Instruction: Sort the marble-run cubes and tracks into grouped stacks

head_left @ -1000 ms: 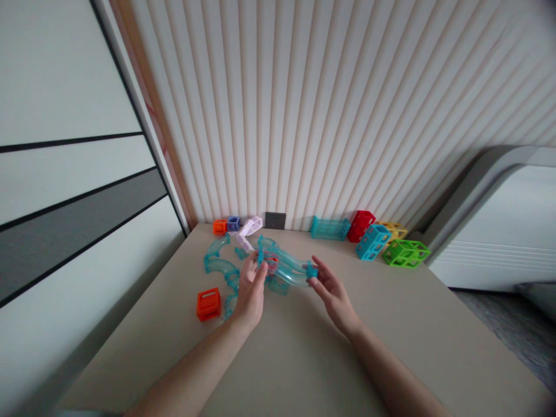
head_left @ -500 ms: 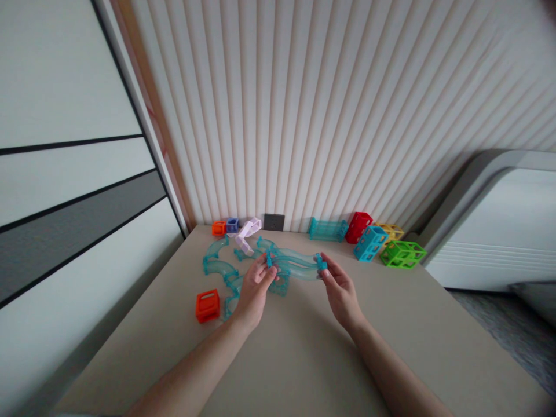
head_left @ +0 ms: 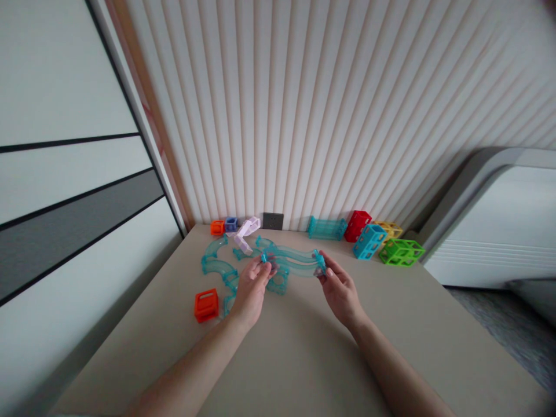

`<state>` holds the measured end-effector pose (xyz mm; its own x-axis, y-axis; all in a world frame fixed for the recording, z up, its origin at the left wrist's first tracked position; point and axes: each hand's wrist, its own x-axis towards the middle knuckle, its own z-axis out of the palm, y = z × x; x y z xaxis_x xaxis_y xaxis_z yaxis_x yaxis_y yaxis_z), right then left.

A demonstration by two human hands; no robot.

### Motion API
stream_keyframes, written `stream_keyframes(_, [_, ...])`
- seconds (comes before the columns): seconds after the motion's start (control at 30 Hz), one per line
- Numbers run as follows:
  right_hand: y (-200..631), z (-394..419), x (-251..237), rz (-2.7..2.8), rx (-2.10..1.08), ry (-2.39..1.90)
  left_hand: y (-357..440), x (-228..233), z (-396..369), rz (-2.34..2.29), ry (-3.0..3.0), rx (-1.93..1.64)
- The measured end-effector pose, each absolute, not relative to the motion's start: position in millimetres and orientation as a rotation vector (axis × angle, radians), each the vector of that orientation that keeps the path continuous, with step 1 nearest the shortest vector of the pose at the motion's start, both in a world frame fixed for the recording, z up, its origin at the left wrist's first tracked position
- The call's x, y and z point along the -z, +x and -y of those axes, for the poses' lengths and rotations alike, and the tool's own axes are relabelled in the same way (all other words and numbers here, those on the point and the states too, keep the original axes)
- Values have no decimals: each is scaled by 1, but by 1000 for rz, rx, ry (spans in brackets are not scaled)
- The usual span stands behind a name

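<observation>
The left hand [head_left: 251, 288] and right hand [head_left: 340, 289] each pinch one end of a wavy blue track piece [head_left: 295, 262] above the table [head_left: 304, 347]

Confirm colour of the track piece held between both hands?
Translucent teal track piece, clearest in the head view.

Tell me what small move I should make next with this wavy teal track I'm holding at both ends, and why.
Probably lower the track toward the curved pieces on the table and line up its left end. The left hand and right hand each pinch a connector end, holding it level above the table, and the loose teal curves lie just left of it.
</observation>
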<state>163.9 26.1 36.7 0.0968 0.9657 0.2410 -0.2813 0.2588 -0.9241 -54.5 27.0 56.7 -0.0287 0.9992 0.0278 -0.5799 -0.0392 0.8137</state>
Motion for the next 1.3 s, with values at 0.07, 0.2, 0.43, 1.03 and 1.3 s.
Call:
stream_keyframes(0.07, [163,-26,-37,1054,-1133,-834,-55,-57,-28,-745,744,-1482])
stream_keyframes(0.2, [160,-27,-37,1064,-1205,-871,-55,-55,-31,-761,741,-1494])
stream_keyframes(0.43, [157,-26,-41,1088,-1314,-891,-56,-54,-31,-729,809,-1536])
stream_keyframes(1.03, [160,-25,-43,1061,-1439,-808,-59,-56,-30,-649,872,-1509])
stream_keyframes(1.3, [165,-29,-36,1130,-1435,-831,-59,-54,-30,-628,894,-1519])
